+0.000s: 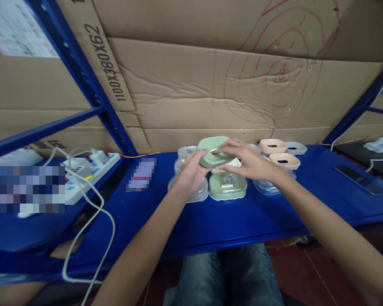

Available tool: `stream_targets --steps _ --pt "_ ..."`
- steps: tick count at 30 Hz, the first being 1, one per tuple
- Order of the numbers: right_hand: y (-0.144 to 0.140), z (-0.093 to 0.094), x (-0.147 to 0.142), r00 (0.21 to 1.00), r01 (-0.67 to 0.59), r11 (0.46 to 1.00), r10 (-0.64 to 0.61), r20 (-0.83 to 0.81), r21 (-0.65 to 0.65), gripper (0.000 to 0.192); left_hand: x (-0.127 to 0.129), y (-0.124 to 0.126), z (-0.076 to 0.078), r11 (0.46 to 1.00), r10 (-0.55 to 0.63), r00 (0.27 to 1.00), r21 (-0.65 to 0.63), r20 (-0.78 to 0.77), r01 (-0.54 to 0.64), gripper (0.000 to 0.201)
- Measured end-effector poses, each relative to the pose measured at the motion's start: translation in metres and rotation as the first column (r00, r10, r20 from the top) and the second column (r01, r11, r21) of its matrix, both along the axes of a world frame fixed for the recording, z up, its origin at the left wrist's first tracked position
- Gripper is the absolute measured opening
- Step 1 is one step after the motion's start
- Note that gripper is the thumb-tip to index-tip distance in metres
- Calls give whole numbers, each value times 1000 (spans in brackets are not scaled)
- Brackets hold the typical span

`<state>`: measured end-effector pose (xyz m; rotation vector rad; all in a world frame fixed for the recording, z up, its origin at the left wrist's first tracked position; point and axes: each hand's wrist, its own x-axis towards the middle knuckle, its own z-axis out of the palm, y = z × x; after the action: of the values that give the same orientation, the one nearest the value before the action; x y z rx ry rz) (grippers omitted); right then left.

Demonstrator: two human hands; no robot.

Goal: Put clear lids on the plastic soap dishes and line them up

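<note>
Fingers of the left hand point(193, 174) grip a green container point(210, 145); the right hand point(248, 160) overlaps its right side, grip unclear.

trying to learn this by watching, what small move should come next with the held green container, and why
Probably steady the green container with the left hand and work at its top with the fingertips of the right hand: the left holds its side, the right fingers reach over it, though exact contact is unclear.
</note>
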<state>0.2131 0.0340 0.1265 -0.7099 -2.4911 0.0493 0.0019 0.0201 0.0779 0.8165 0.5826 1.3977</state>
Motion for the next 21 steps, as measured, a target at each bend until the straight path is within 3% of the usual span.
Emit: stream_targets --steps 2,4,6,9,12,15,21 --pt "13 1 14 994 66 997 -69 -86 -30 37 -4 3 1 995 90 995 -45 39 -88 21" --pt "30 -2 32 979 189 979 -193 -58 -71 34 -7 6 3 983 167 983 -86 80 -160 21" --pt "50 -9 47 959 273 950 -257 117 -153 40 -9 7 3 974 209 972 -112 110 -196 22" --pt "73 -25 58 898 341 898 -224 378 -277 62 -10 8 3 970 215 971 -134 106 -201 23" --pt "86 -43 59 877 343 871 -163 453 -350 78 -11 9 1 970 205 976 -147 75 -193 25" --pt "95 -56 57 911 273 892 -118 395 -362 85 -13 9 -1 977 183 981 -121 59 -175 28" --pt "103 -67 57 937 261 888 -140 319 -378 83 -13 11 -4 974 194 981 -123 17 -191 33"
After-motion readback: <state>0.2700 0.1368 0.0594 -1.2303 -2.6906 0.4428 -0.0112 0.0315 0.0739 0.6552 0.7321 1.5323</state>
